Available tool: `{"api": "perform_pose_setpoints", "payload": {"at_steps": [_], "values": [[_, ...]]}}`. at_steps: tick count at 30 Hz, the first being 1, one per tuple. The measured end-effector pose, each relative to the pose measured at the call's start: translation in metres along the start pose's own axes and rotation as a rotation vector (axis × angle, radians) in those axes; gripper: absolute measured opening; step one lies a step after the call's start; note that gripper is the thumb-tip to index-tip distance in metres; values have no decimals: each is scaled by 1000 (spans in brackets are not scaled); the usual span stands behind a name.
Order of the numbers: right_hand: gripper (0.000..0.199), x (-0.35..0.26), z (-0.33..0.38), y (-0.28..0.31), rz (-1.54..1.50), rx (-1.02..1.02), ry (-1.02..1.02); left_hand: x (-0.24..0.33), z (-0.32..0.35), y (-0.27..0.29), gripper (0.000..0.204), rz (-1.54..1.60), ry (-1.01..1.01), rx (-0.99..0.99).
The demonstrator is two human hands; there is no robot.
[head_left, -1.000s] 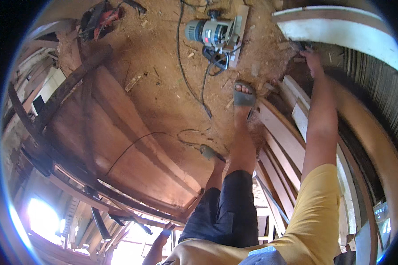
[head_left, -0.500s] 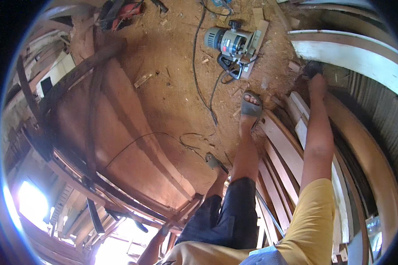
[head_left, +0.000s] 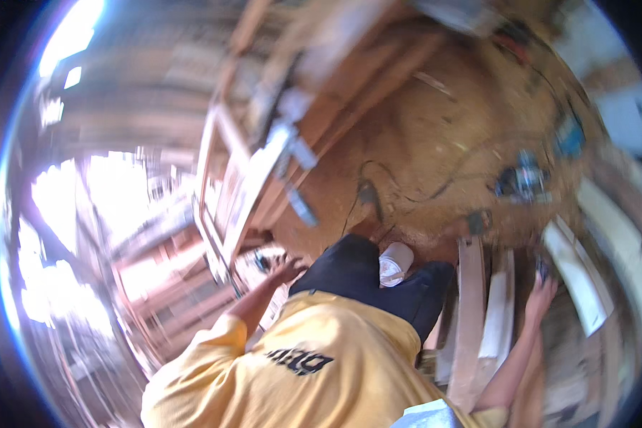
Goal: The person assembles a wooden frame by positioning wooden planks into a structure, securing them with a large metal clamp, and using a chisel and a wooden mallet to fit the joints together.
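My right hand (head_left: 541, 299) is closed around a small dark object (head_left: 542, 269); blur hides its kind. It is over the floor beside a white-faced plank (head_left: 579, 274). Low at the left, near my hip, my left hand (head_left: 287, 272) has its fingers apart and nothing visible in it. Next to it is a pale rounded thing with a dark spot (head_left: 262, 261), too smeared to name. Between my legs sits a white rounded item, perhaps a cap (head_left: 394, 264).
A router (head_left: 528, 180) lies on the sawdust-covered floor, its cord (head_left: 449, 187) trailing left. Long boards (head_left: 469, 314) lie by my right leg. A large wooden structure (head_left: 335, 121) rises at the left, with a blue-grey clamp-like piece (head_left: 301, 207) on its edge.
My view has swung strongly to the left and blurred, so the router now appears farther right. My right hand still has the dark object, and my left hand shows more fully.
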State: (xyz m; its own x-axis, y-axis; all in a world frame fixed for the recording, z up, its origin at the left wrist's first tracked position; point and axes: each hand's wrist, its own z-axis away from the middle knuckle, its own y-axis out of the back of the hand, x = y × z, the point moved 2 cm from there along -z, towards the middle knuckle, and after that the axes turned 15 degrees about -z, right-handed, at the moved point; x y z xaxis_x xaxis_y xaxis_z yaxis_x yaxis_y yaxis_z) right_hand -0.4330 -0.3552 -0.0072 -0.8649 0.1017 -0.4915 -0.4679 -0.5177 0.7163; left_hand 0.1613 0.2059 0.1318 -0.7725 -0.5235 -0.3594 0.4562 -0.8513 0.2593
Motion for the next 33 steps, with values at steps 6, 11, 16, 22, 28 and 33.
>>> {"api": "perform_pose_setpoints", "payload": {"at_steps": [6, 11, 16, 22, 28, 33], "values": [[59, -213, 90, 115, -167, 200, 203, -6, -3, 6, 64, 525, 217, 231], [52, -492, 188, 130, -726, -23, 231, -58, 30, 90, 43, 945, -178, 522], [44, -674, 284, 94, -382, 102, 695, -124, 31, 141, 35, 1096, -174, 907], [52, -785, 346, 49, -321, -22, 958, -160, -18, 175, 55, 736, 29, 1289], [43, -834, 364, -73, -153, -428, 880, -181, -76, 176, 50, 823, 320, 1075], [41, -851, 336, -126, -107, -521, 813, -181, -88, 182, 53, 800, 272, 868]]}}
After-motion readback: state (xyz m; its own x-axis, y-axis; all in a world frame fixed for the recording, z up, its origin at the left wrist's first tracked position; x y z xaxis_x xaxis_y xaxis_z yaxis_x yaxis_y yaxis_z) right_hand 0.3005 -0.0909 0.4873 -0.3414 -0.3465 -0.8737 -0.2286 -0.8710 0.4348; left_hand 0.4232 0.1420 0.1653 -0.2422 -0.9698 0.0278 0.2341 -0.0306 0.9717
